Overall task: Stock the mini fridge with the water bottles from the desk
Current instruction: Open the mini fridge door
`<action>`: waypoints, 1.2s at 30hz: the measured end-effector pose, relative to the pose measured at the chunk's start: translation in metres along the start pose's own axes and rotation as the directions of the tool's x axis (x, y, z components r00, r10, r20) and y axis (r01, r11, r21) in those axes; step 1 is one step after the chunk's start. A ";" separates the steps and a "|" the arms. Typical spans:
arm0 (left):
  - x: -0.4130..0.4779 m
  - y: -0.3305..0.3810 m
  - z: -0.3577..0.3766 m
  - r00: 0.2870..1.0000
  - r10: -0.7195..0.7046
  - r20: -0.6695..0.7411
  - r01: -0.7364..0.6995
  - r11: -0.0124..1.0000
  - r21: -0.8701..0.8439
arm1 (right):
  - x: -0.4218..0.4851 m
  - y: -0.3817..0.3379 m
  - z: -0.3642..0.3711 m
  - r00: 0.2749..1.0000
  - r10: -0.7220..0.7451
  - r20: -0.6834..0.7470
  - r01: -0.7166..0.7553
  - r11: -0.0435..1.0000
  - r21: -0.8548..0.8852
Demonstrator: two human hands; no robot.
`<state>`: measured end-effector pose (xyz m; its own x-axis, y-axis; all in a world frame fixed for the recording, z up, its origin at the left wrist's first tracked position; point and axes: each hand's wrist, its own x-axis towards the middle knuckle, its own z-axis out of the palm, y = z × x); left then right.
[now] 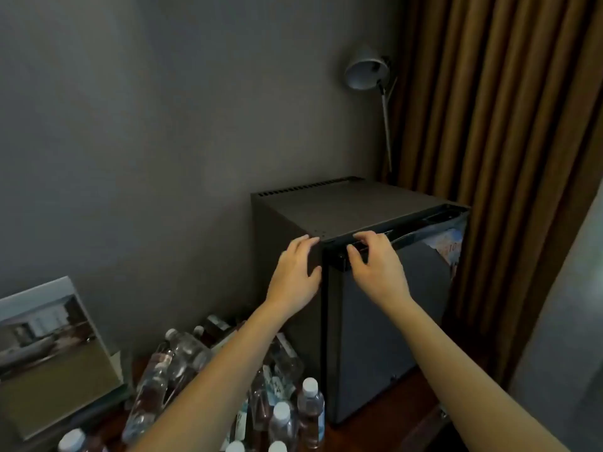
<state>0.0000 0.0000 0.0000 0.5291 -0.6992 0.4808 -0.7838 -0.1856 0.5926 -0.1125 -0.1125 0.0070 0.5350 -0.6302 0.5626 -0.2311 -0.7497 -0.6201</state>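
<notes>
The mini fridge (359,210) is a dark, matte, square-edged box with a row of narrow vent slots along the back of its flat top. Its smooth door (385,337) stands slightly ajar, and the gap at its top right corner shows a colourful printed pack, too blurred to read. The right hand (375,269) grips the door's top edge, fingers curled over it. The left hand (295,275) lies flat against the fridge's left side, fingers straight.

The water bottles (182,357), clear ribbed plastic with white caps and unreadable bluish labels, crowd the wooden desk (401,406) left of the fridge, some upright, some lying. Behind the fridge rises a grey cone-shaded lamp (367,71); right of it hangs a pleated brown curtain (505,109).
</notes>
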 end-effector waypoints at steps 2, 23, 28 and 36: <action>0.010 -0.004 0.006 0.995 0.095 0.028 -0.098 0.990 0.099 | 0.006 -0.004 0.010 1.000 -0.010 -0.001 0.010 0.990 -0.139; 0.022 -0.010 0.016 0.973 0.229 -0.025 -0.195 0.877 0.438 | 0.008 -0.004 0.014 0.999 -0.041 -0.025 0.031 0.949 -0.315; 0.022 -0.008 0.011 0.977 0.211 -0.006 -0.188 0.884 0.427 | -0.008 0.002 -0.003 0.987 -0.149 -0.058 0.126 0.949 -0.290; -0.007 0.072 0.061 0.833 0.464 0.300 -0.512 0.853 0.102 | -0.073 0.046 -0.092 0.951 -0.180 -0.252 0.157 0.981 -0.111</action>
<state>-0.0796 -0.0509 0.0001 -0.0205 -0.8758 0.4823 -0.9725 0.1294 0.1937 -0.2374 -0.1199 -0.0123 0.3451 -0.5150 0.7846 -0.2330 -0.8568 -0.4599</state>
